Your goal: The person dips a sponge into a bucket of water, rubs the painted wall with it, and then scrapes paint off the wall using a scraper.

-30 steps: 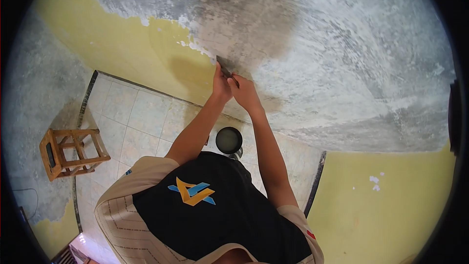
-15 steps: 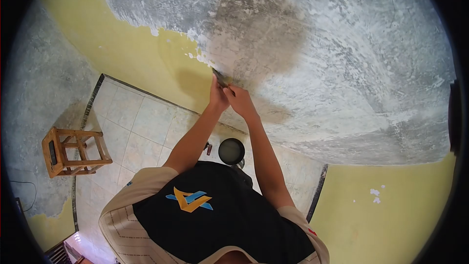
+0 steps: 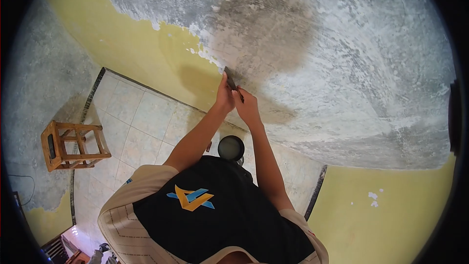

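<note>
A dark flat scraper [image 3: 230,79] touches or nearly touches the wall where the yellow paint [image 3: 171,49] meets the bare grey plaster [image 3: 342,68]. The fingers of my right hand [image 3: 248,107] are wrapped round its handle end. Beside it on the left, my left hand [image 3: 224,96] is pressed along the blade with its fingers. Above the tool, the plaster has a large brownish patch [image 3: 264,29]. Small white chipped spots [image 3: 207,55] line the paint's ragged edge.
On the tiled floor [image 3: 141,127] below my arms stands a dark round container [image 3: 230,148] with something in it. A wooden stool [image 3: 75,145] is at the left. A yellow wall [image 3: 381,215] closes the right side. Several items lie at the bottom left.
The view has shifted slightly. Both hands and the scraper have moved a little right along the paint edge, with the hold kept. More items show at the bottom left.
</note>
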A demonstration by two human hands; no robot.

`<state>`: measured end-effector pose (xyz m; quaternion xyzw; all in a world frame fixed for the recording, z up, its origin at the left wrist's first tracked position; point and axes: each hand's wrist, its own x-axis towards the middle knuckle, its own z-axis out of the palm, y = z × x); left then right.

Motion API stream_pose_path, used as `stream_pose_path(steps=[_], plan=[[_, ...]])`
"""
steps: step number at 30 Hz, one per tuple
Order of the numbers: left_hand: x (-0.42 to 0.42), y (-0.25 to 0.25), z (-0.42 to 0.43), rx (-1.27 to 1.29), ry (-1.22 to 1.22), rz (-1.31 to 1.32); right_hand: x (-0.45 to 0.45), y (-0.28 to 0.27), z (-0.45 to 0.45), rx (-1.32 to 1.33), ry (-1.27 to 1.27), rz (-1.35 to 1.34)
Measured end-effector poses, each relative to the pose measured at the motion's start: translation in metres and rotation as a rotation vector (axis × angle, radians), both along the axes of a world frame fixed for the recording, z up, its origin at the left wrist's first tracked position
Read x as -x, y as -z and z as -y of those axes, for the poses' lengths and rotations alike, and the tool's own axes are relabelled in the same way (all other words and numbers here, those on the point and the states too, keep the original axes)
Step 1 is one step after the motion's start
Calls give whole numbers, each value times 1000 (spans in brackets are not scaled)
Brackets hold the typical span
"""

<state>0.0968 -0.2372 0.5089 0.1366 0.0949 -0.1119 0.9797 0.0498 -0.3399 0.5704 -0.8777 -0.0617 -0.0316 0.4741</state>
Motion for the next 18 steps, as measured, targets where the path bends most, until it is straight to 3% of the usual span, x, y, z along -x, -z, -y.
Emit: stream_pose_path(steps=[3,5,10,14,18], plan=[[4,-14,0,-39,3,-64,0,0,1,-29,-4,50],[-5,17,2,-4,23,-36,1,-5,3,-8,-47,-1],[-10,8,-3,-59,-41,-55,-13,-1,-1,24,-83,18],[-14,20,-25,49,-67,-31,-33,9,-25,105,-158,40],[-5,12,-8,-10,-5,-8,-20,5,2,12,-164,18]])
